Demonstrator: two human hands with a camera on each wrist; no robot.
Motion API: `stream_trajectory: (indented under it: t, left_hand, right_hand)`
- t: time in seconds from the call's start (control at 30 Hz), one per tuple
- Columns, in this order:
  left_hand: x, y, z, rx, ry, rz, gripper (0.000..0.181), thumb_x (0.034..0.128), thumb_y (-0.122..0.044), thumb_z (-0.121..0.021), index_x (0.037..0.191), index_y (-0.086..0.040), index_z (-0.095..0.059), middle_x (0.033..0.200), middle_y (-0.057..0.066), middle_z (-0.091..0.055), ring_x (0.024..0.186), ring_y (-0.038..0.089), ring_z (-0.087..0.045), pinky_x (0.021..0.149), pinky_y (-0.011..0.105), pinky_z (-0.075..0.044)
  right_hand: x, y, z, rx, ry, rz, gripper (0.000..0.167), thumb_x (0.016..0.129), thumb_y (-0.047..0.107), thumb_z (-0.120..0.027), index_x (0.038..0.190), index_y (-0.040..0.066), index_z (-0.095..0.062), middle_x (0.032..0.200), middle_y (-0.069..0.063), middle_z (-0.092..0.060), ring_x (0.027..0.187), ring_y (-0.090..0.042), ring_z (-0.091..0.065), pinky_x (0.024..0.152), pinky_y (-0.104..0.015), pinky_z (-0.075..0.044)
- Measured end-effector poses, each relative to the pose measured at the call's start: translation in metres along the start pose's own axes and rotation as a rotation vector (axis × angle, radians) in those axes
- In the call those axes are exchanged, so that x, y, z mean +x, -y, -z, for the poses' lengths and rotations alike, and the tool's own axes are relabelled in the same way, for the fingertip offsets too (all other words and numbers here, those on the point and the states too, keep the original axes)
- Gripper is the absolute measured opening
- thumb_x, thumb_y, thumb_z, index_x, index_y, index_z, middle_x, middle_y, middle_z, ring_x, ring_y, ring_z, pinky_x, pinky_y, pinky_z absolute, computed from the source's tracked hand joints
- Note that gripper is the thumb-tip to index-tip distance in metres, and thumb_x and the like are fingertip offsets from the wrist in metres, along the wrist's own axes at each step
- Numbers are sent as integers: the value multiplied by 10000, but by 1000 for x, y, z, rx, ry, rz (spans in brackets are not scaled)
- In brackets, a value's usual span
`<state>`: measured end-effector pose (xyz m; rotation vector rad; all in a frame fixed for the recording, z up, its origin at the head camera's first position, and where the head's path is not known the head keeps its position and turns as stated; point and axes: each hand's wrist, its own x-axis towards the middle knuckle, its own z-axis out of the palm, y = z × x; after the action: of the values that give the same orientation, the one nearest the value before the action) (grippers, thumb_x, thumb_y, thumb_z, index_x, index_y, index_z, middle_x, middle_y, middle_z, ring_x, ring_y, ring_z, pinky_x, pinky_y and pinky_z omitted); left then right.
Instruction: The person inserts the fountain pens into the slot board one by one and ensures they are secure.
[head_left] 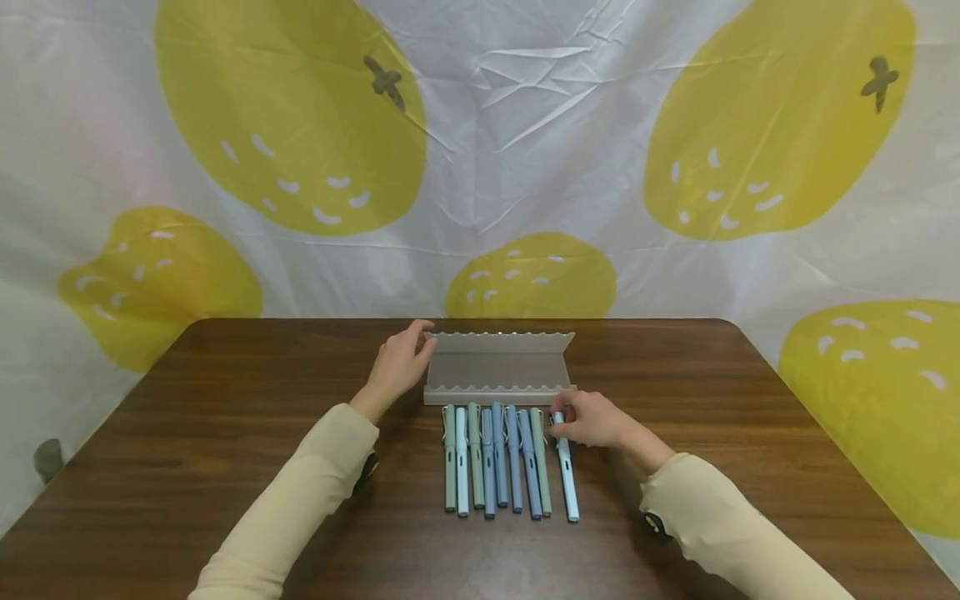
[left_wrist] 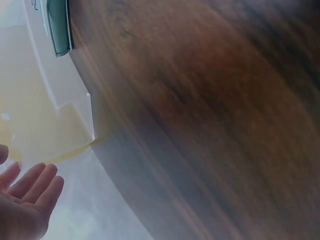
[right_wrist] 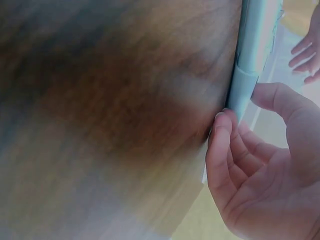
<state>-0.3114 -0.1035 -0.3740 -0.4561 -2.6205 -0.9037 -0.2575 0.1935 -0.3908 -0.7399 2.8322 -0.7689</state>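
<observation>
Several pens (head_left: 499, 458) in greens and blues lie side by side on the wooden table, caps toward the far side. A light blue pen (head_left: 567, 475) lies a little apart at their right end. My right hand (head_left: 600, 419) pinches its cap end between thumb and fingers; the right wrist view shows this grip on the pale pen (right_wrist: 255, 45). Behind the pens sits a pale holder (head_left: 495, 399) with scalloped edges and a raised back. Beside its left end my left hand (head_left: 396, 364) holds nothing, fingers relaxed, also seen as a hand (left_wrist: 27, 202) in the left wrist view.
The brown wooden table (head_left: 225, 467) reaches back to a white cloth (head_left: 465, 150) printed with large yellow fruit. A small dark object (head_left: 48, 460) is at the far left, beyond the table's edge. The holder stands near the table's back edge.
</observation>
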Motion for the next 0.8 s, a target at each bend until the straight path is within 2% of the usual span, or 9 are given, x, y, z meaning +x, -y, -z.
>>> stream_trajectory:
  t: [0.13,0.23,0.5,0.7,0.8]
  left_hand:
    - [2,-1,-1,-9,-5,19,261,908,-190,-486,1131,-62,-530,921,104,-615,786,241,-567,703,402,-429]
    - [3,-1,-2,-22,-12,29,240,909,-182,-487,1106,-58,-544,943,116,-624,813,254,-578,715,406,-433]
    - [4,1,-4,-46,-66,60,195,901,-150,-493,1039,-38,-572,945,133,-634,843,272,-586,741,416,-428]
    - [6,1,-5,-59,-83,91,167,893,-141,-506,1003,-37,-578,933,128,-634,840,274,-582,742,424,-421]
    - [7,1,-6,-65,-97,99,148,889,-139,-512,973,-39,-582,907,119,-638,818,268,-583,735,423,-415]
  right_hand:
    - [1,2,-1,-68,-39,6,198,755,183,-636,882,53,-557,589,53,-467,499,-79,-411,490,-263,-351]
    - [1,0,-1,-40,-52,-6,181,760,176,-623,882,60,-558,585,46,-467,494,-85,-414,482,-266,-353]
    - [-1,-13,3,240,-19,12,193,836,95,-557,1015,33,-516,654,-28,-525,491,-157,-494,422,-302,-419]
    - [2,-15,8,426,-43,39,260,841,39,-545,1089,-13,-487,727,-79,-555,558,-234,-515,441,-322,-430]
    - [2,-13,12,480,-58,47,283,839,21,-545,1109,-30,-477,756,-100,-559,581,-261,-513,451,-333,-430]
